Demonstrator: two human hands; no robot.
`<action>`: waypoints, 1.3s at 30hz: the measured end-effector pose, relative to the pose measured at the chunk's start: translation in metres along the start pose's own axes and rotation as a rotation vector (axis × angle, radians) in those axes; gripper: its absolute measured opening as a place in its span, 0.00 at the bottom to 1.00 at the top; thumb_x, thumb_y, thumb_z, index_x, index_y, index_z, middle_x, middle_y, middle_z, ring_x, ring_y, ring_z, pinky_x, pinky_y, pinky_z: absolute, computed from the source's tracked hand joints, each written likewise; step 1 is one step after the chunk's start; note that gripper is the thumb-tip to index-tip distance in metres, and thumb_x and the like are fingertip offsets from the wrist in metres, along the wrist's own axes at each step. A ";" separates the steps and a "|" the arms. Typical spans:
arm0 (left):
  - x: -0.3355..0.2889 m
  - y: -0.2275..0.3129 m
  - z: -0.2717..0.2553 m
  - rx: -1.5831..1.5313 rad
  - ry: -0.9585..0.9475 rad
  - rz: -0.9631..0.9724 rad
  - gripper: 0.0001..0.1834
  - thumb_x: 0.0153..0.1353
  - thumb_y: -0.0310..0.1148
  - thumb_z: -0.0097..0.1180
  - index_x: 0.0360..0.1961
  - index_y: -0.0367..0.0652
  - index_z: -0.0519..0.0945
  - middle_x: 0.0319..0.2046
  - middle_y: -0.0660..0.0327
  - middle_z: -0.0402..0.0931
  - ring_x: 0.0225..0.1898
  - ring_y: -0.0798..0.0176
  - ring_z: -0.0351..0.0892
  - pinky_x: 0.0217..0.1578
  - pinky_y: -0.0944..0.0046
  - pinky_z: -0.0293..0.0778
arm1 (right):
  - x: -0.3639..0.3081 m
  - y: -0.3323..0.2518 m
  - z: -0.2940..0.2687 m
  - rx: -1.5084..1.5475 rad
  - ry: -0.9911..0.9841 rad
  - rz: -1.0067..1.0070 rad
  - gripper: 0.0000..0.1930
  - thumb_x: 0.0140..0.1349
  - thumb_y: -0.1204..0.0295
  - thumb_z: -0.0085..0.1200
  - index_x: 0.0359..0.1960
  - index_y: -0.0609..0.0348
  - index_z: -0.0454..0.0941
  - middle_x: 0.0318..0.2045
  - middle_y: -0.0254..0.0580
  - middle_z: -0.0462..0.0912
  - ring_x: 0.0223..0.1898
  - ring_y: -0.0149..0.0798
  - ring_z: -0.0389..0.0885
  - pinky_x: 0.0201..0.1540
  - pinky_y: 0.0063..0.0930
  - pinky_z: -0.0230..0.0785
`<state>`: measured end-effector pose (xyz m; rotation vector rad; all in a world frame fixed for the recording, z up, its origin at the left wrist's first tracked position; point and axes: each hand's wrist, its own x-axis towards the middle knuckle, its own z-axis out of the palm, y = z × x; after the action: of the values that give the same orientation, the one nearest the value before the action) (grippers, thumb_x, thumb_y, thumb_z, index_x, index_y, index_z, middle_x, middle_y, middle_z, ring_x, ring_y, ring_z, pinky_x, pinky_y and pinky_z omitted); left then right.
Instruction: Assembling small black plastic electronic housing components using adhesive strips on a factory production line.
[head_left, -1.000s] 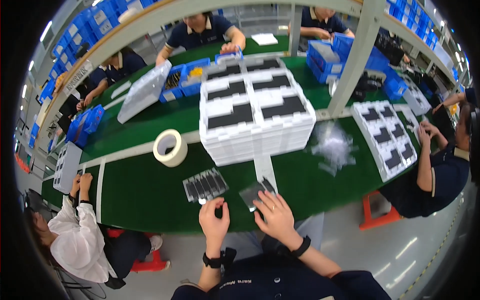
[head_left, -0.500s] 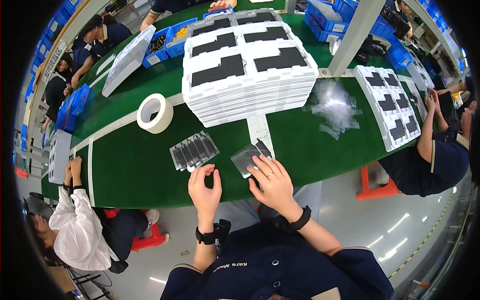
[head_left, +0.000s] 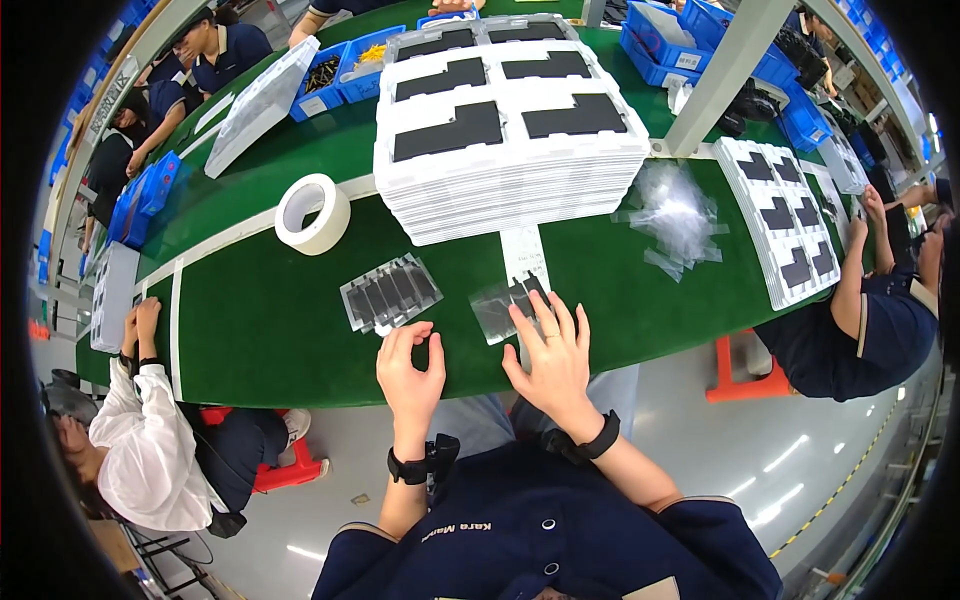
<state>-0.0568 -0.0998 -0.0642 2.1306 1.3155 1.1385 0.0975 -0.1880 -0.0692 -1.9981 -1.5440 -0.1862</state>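
Note:
My right hand (head_left: 553, 360) is spread out, its fingertips over a clear film sheet (head_left: 491, 317) with black strips on it. The fingers partly cover these strips. To the left, my left hand (head_left: 408, 375) is loosely curled, with thumb and index tips close together; whether anything small is between them cannot be made out. Just beyond its fingertips lies another clear sheet with a row of several black strips (head_left: 388, 292). Both sheets rest on the green table (head_left: 270, 340).
A tall stack of white foam trays (head_left: 510, 185) with black flat pieces stands ahead. A tape roll (head_left: 312, 214) is to its left, a pile of clear film (head_left: 672, 215) to its right. Another white tray (head_left: 775, 220) lies farther right. Co-workers sit at both sides.
My right hand's fingers have spread wider over the sheet. My left hand has stayed almost in place. The view has shifted slightly.

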 end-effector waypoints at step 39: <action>0.002 0.002 0.000 0.015 -0.011 0.030 0.08 0.49 0.19 0.58 0.32 0.35 0.78 0.26 0.58 0.75 0.28 0.63 0.75 0.33 0.67 0.71 | 0.002 0.000 -0.004 0.020 -0.058 0.059 0.26 0.55 0.60 0.55 0.55 0.58 0.72 0.59 0.57 0.63 0.63 0.57 0.57 0.63 0.57 0.46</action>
<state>-0.0549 -0.0991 -0.0621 2.1718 1.2951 1.1303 0.0989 -0.1881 -0.0652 -2.0471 -1.5141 -0.0901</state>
